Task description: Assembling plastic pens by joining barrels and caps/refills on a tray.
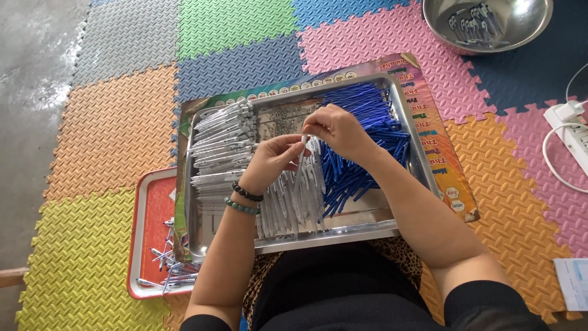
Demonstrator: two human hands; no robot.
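White pen barrel runs 12-to-6, top pinched in right hand grip, left hand grip clamped at 9.

A makeshift home workshop for piecework, set up on the floor. Bright interlocking foam mats cover bare concrete. Bulk pen parts fill a steel tray, a red tray and a metal bowl.
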